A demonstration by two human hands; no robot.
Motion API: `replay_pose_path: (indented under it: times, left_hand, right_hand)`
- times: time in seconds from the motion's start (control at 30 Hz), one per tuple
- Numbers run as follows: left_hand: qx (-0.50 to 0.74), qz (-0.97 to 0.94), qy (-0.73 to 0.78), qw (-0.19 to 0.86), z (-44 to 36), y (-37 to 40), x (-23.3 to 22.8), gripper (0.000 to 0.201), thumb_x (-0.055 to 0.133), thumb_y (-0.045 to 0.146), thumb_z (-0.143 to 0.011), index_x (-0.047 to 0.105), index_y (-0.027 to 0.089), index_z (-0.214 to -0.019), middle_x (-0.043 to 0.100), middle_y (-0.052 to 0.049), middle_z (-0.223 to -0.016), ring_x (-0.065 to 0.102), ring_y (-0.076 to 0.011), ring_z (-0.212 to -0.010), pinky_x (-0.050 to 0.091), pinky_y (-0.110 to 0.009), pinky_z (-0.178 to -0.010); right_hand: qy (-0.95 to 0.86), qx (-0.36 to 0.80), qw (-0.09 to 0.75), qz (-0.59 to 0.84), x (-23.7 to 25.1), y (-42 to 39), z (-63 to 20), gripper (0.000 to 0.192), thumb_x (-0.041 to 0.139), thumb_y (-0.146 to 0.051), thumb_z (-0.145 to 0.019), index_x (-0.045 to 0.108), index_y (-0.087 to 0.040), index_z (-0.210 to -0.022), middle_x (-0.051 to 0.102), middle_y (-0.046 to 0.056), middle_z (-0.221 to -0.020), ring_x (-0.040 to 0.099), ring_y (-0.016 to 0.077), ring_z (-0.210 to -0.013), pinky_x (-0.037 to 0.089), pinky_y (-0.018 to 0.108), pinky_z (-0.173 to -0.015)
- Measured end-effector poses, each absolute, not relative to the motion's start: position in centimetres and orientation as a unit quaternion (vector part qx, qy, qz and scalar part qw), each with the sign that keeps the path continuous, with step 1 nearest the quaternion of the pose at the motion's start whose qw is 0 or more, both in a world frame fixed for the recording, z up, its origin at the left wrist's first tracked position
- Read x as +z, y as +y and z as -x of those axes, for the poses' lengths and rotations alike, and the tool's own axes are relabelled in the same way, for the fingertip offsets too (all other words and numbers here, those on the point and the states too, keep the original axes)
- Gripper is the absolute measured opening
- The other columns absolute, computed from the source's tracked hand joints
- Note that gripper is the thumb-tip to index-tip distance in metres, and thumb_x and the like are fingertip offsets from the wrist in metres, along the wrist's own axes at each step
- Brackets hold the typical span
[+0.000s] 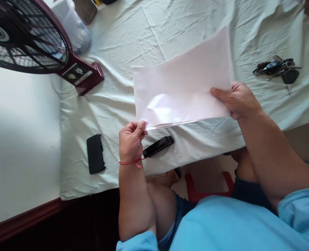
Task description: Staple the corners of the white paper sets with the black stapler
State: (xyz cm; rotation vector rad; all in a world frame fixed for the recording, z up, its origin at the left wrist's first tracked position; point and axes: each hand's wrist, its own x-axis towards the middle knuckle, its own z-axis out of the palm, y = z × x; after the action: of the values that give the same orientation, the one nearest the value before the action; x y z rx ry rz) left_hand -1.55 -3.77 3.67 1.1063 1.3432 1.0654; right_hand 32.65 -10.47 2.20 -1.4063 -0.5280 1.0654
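Note:
A stack of white paper sheets (pixel 183 80) is held up over the cloth-covered table between my two hands. My left hand (pixel 132 137), with a red string on its wrist, pinches the near left corner between thumb and fingers. At the right edge my right hand (pixel 239 101) grips the sheets, thumb on top and fingers underneath. Light shines off the near part of the top sheet. Just below the paper, beside my left wrist, lies a black stapler (pixel 158 146) on the cloth.
A dark red fan (pixel 87 78) stands at the back left, beside a translucent plastic container (pixel 77 29). A black phone-like case (pixel 95 154) lies near the left edge. A bunch of keys (pixel 277 69) rests at the right. The pale tablecloth (pixel 112 104) is wrinkled.

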Motion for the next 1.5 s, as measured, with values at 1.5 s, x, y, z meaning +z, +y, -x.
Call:
replay_pose_path:
  times: [1.5]
  left_hand:
    - [0.494,-0.393,0.521,0.575,2.3,-3.3,2.4,0.056,0.108,0.066,-0.076,0.077,0.02,-0.086,0.072,0.0,-0.077,0.064,-0.0117,-0.063,0.047,-0.022,-0.054]
  right_hand:
    - [-0.198,0.439,0.645,0.593,2.9,-10.4,-31.7,0.018,0.101,-0.026,-0.081,0.086,-0.022,-0.091,0.091,0.006,-0.099,0.083,0.0243,-0.096,0.071,0.035,-0.086]
